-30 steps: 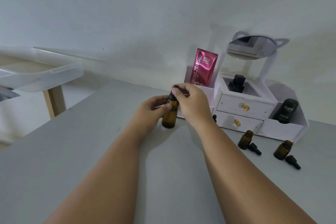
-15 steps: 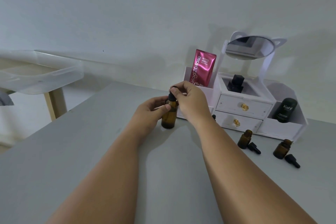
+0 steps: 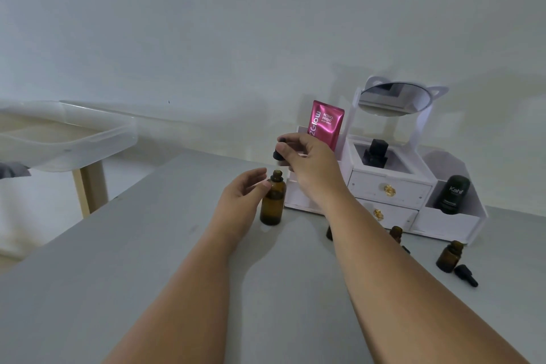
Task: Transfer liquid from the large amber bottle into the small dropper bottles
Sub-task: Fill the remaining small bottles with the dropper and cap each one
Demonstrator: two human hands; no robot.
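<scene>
Both hands work near the middle of the frame, above a grey table. At the far left sits a clear plastic tub. The left hand is loosely open, fingers gently curved; its thumb tip seems to touch the shoulder of the large amber bottle, though contact is hard to confirm. That bottle stands upright on the table, its neck uncovered. Just above it, the right hand pinches a black dropper cap between thumb and fingertips. Behind that hand stands a white organiser holding a pink sachet, a round mirror and a dark Kahf bottle. In front of it, at lower right, small dropper bottles stand open with loose droppers beside them.
</scene>
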